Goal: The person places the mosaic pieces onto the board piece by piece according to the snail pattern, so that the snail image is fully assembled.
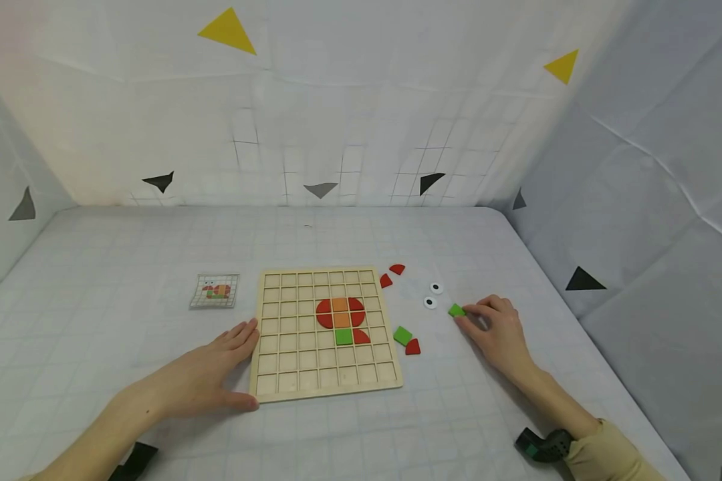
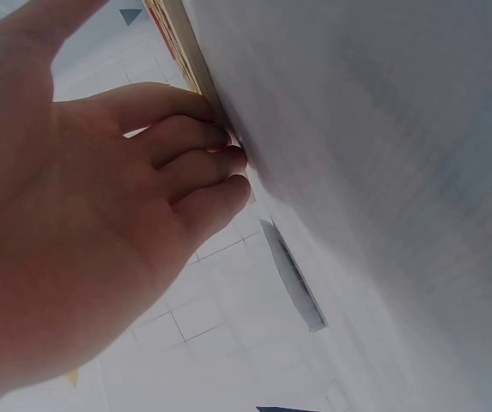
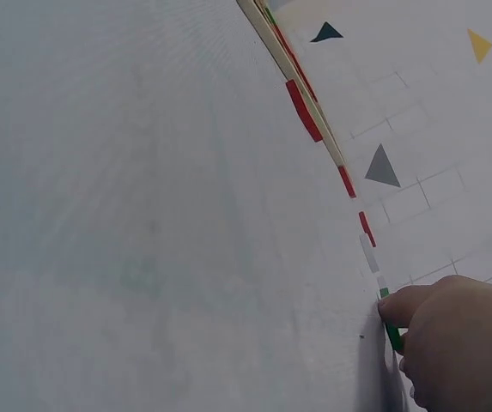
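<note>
A square wooden grid board (image 1: 289, 361) lies mid-table, holding red quarter-round pieces (image 1: 323, 314), two orange squares (image 1: 341, 320) and a green square (image 1: 343, 337). My left hand (image 1: 207, 374) rests at its left edge, fingers straight and fingertips along the frame, thumb at the near corner. To the right of the board, my right hand (image 1: 499, 334) pinches a green square tile (image 1: 456, 310) between thumb and fingers, low at the tabletop. The right wrist view shows this green tile (image 3: 391, 333) edge-on, partly hidden by the hand.
Two round eye pieces (image 1: 433, 296) lie left of my right hand. Beside the board are another green square (image 1: 402, 335), a red piece touching it (image 1: 413, 347) and two more red pieces (image 1: 392, 274) farther back. A picture card (image 1: 214, 291) lies at the left.
</note>
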`<state>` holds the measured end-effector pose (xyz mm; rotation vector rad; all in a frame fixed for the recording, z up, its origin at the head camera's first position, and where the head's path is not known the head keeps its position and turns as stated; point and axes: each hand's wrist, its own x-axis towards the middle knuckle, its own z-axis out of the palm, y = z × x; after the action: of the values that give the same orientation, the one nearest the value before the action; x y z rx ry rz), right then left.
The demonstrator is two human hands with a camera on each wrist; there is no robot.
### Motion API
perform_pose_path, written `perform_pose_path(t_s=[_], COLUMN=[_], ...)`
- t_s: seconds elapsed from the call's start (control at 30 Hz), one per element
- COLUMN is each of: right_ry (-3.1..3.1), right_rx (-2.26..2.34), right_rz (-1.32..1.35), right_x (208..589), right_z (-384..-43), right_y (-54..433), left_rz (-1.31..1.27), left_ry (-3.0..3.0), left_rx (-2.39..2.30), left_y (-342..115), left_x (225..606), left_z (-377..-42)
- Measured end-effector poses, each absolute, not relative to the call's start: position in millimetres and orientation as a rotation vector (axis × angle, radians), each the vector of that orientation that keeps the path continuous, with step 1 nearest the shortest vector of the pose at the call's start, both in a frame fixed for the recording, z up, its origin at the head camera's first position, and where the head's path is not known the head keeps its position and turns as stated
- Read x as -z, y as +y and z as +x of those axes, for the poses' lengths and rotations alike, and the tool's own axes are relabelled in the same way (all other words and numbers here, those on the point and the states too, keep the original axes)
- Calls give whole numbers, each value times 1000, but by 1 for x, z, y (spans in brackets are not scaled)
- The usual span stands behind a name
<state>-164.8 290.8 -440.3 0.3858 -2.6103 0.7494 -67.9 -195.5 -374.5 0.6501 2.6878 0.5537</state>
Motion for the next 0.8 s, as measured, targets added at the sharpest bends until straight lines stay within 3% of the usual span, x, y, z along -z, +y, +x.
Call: perform_pose_path(t_s=[0.43, 0.8], right_ry=[-2594, -2517], right_rx=[-877, -953], right_rz=[461, 762], right_x=[428, 429], right_z=[-160, -161], right_y=[251, 197], left_rz=[663, 653], left_ry=[2696, 2695], left_rx=[-563, -560], left_y=[-197, -196], left_x=[374, 374], left_z=[-67, -67])
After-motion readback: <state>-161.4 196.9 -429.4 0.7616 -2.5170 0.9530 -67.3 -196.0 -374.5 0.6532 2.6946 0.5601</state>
